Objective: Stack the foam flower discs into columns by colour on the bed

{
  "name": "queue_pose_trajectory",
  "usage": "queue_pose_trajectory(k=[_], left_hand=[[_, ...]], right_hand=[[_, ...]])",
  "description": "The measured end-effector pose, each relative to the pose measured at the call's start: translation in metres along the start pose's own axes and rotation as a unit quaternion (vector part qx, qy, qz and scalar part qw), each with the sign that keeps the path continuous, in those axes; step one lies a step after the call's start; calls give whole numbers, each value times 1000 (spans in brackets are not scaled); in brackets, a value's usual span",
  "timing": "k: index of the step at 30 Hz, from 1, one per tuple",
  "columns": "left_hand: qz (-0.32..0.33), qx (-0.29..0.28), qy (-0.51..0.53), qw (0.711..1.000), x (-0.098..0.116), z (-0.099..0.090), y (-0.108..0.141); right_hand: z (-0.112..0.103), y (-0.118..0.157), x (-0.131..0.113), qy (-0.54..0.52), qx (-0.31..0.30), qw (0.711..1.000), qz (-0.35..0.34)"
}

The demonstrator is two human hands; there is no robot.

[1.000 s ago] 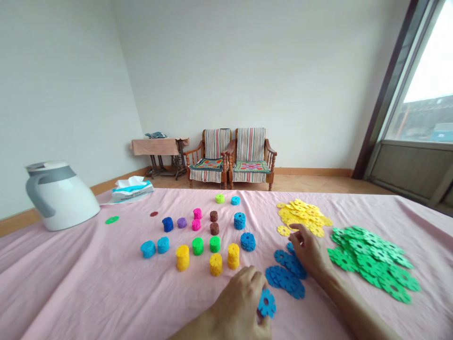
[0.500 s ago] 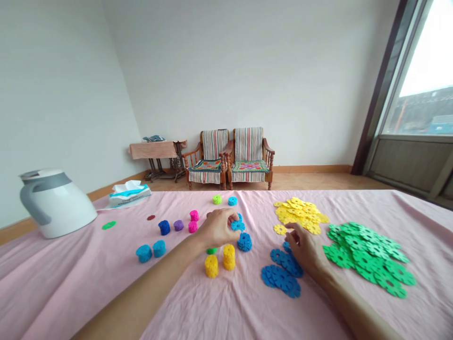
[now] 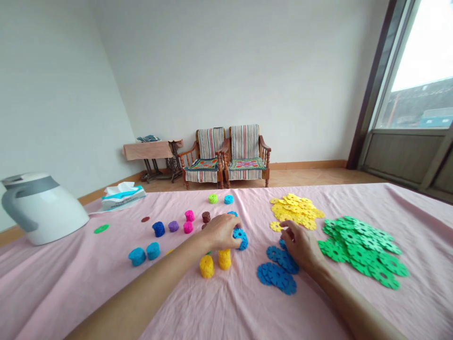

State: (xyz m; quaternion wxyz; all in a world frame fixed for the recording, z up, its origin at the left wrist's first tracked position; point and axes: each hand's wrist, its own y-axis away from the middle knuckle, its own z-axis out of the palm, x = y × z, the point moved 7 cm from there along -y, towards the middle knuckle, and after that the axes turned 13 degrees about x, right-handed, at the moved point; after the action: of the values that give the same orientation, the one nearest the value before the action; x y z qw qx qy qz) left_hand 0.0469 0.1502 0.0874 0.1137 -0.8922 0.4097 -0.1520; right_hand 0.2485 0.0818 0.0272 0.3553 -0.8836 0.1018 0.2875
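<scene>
My left hand (image 3: 223, 231) is closed at the fingertips on a short stack of blue notched flower discs (image 3: 241, 240). Part of a lighter blue disc stack (image 3: 232, 214) shows just behind that hand. Two yellow stacks (image 3: 207, 266) stand below my left wrist. My right hand (image 3: 299, 243) hovers with bent fingers, thumb and forefinger apart, and nothing shows between them. It is nearest a single yellow disc (image 3: 276, 226), and its palm partly covers a loose pile of blue discs (image 3: 278, 276).
A yellow disc heap (image 3: 295, 208) and a green heap (image 3: 361, 250) lie to the right. Pink (image 3: 189, 216), purple (image 3: 173, 226), dark blue (image 3: 158, 229) and brown stacks (image 3: 205, 216) stand left of centre. A tissue pack (image 3: 122, 196) and white jug (image 3: 49, 212) are far left.
My left hand has moved nearer me, from the lighter blue discs to the darker blue stack. Brown stacks behind it now show. My right hand has barely moved; the view has shifted slightly.
</scene>
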Motion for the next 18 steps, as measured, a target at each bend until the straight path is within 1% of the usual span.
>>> queue_pose_trajectory(k=[8, 12, 18], left_hand=[[15, -35, 6, 999, 2, -4, -1], [31, -64, 20, 997, 4, -7, -2], [54, -103, 33, 993, 8, 0, -8]], right_hand=[[1, -1, 0, -3, -11, 1000, 2], [1, 0, 0, 5, -16, 1000, 9], [0, 0, -3, 10, -21, 1000, 8]])
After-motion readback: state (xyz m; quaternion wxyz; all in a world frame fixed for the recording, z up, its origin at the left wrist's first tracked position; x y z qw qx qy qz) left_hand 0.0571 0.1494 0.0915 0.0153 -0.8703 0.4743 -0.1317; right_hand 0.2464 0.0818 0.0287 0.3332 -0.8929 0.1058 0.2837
